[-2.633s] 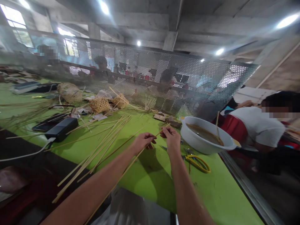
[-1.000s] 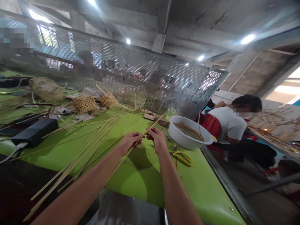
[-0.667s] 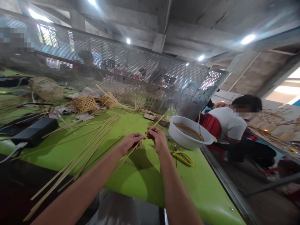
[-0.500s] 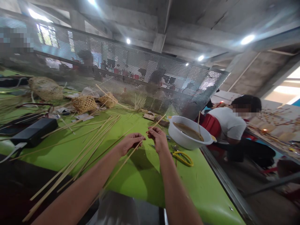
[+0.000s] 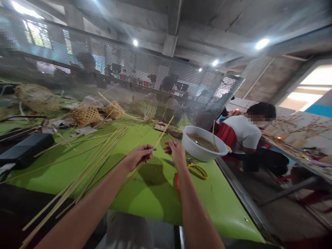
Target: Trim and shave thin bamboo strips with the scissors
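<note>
My left hand (image 5: 140, 156) is closed in a pinch around a thin bamboo strip (image 5: 164, 131), which slants up and away past the fingertips, its lower end running back toward me. Just right of the strip is my right hand (image 5: 176, 151), off it, fingers loosely bent and slightly apart with nothing visible in them. Beneath the right wrist lie yellow-handled scissors (image 5: 201, 172), partly hidden by the arm. A red handle (image 5: 177, 183) of another tool peeks out beside the forearm. Several loose bamboo strips (image 5: 95, 166) lie left of my left arm.
A white basin (image 5: 201, 152) of brownish water stands at the right table edge. Woven bamboo baskets (image 5: 85, 115) and paper scraps lie at the back left, near a black box (image 5: 28, 148). A perforated metal screen (image 5: 140, 83) borders the table; a person (image 5: 240, 131) sits beyond the basin.
My right hand has let go of the strip and moved slightly away from it. The strip's far end now tilts more steeply upward in my left hand. The view has shifted a little right.
</note>
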A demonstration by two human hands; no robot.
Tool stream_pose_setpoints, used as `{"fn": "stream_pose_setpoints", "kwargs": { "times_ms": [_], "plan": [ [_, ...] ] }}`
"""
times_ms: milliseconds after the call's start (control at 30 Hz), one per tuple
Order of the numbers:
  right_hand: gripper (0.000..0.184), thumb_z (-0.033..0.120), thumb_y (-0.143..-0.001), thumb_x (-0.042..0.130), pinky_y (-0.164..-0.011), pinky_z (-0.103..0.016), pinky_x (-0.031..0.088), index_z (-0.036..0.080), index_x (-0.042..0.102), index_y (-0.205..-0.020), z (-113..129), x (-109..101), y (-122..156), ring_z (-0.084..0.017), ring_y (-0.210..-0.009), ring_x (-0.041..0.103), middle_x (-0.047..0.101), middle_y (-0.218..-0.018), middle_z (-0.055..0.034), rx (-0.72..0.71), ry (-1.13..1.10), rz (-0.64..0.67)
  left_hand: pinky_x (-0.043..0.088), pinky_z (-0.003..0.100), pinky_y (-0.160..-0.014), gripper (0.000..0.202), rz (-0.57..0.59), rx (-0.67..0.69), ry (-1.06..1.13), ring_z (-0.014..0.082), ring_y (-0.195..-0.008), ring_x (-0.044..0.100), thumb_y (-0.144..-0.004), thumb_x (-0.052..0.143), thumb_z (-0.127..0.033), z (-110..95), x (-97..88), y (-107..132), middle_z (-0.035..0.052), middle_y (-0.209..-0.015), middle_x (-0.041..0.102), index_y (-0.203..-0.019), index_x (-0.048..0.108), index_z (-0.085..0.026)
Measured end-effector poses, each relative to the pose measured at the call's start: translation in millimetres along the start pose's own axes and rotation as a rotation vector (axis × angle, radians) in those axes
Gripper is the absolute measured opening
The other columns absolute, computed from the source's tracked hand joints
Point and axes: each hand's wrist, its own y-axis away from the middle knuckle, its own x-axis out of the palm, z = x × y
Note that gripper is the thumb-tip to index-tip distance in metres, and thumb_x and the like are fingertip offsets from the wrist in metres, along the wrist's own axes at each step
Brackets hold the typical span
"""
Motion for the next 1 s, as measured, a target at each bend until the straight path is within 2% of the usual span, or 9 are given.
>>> {"fn": "stream_pose_setpoints", "kwargs": {
  "times_ms": [100,167,233,367,467,567,700,867,1000],
  "plan": [
    [0.02,0.032,-0.076,0.058,-0.066,-0.031,0.049,0.024,0.07,-0.09,-3,-42,18,-0.019,-0.068,0.065,0.072,-0.079,-0.002,-0.063,0.238,0.015,0.036,0.014,-0.044,0.024,-0.053,0.042,0.068,0.0035,-0.05,0.045,-0.077,0.069,-0.025,0,-5.6,-3,-0.0031,-0.064,0.055,-0.098,0.066,-0.014],
    [0.023,0.018,-0.07,0.058,-0.08,-0.036,0.045,0.026,0.072,-0.087,-5,-72,36,-0.023,-0.084,0.064,0.073,-0.087,-0.0023,-0.1,0.385,0.037,0.036,0.014,-0.044,0.024,-0.071,0.056,0.109,0.0034,-0.05,0.045,-0.077,0.069,-0.025,1,-7.5,-6,-0.0029,-0.065,0.055,-0.099,0.067,-0.014],
    [0.037,0.006,-0.061,0.054,-0.088,-0.038,0.04,0.026,0.073,-0.085,-8,-95,52,-0.026,-0.093,0.061,0.072,-0.09,-0.0035,-0.127,0.499,0.086,0.036,0.014,-0.043,0.024,-0.077,0.053,0.141,0.0036,-0.049,0.045,-0.077,0.068,-0.024,1,-7.5,-7,-0.0024,-0.064,0.055,-0.099,0.067,-0.014],
    [0.061,-0.003,-0.059,0.045,-0.094,-0.036,0.035,0.025,0.068,-0.107,-16,-108,67,-0.025,-0.105,0.057,0.069,-0.104,-0.0063,-0.278,0.907,0.256,0.038,0.015,-0.043,0.021,-0.076,0.02,0.169,0.0042,-0.048,0.045,-0.078,0.067,-0.02,2,-5.4,-7,-0.0012,-0.063,0.057,-0.098,0.069,-0.013],
    [0.054,0.0,-0.07,0.043,-0.094,-0.036,0.035,0.023,0.063,-0.113,-23,-101,63,-0.024,-0.104,0.057,0.068,-0.104,-0.0082,-0.385,1.1,0.339,0.039,0.015,-0.043,0.02,-0.086,0.003,0.167,0.0044,-0.048,0.046,-0.078,0.066,-0.017,1,-5.1,-4,-0.0007,-0.064,0.057,-0.097,0.069,-0.012],
    [0.048,0.005,-0.073,0.042,-0.094,-0.036,0.037,0.021,0.06,-0.115,-28,-96,58,-0.025,-0.101,0.058,0.067,-0.105,-0.0086,-0.424,1.08,0.347,0.038,0.014,-0.042,0.019,-0.106,0.012,0.173,0.0038,-0.046,0.046,-0.078,0.066,-0.016,0,-5.6,-2,-0.0014,-0.063,0.057,-0.096,0.069,-0.012],
    [0.043,0.009,-0.075,0.04,-0.085,-0.035,0.043,0.021,0.053,-0.115,-34,-95,60,-0.024,-0.096,0.058,0.064,-0.106,-0.0086,-0.408,0.998,0.267,0.037,0.014,-0.041,0.021,-0.115,0.022,0.186,0.0038,-0.046,0.046,-0.078,0.066,-0.016,1,-6.2,-4,-0.002,-0.062,0.056,-0.098,0.069,-0.012],
    [0.04,0.016,-0.075,0.043,-0.079,-0.034,0.045,0.025,0.045,-0.114,-25,-86,60,-0.021,-0.086,0.058,0.06,-0.098,-0.0042,-0.319,0.604,0.061,0.038,0.015,-0.042,0.024,-0.119,0.022,0.19,0.0041,-0.047,0.047,-0.077,0.066,-0.017,3,-7.7,-5,-0.0017,-0.063,0.057,-0.101,0.068,-0.013],
    [0.041,0.024,-0.072,0.052,-0.068,-0.03,0.046,0.028,0.042,-0.112,-5,-65,50,-0.017,-0.073,0.055,0.055,-0.083,0.0014,-0.226,0.18,0.005,0.035,0.015,-0.04,0.025,-0.138,0.021,0.181,0.0038,-0.045,0.045,-0.076,0.068,-0.018,2,-7.6,-6,-0.0027,-0.06,0.055,-0.1,0.068,-0.013]
  ]
}}
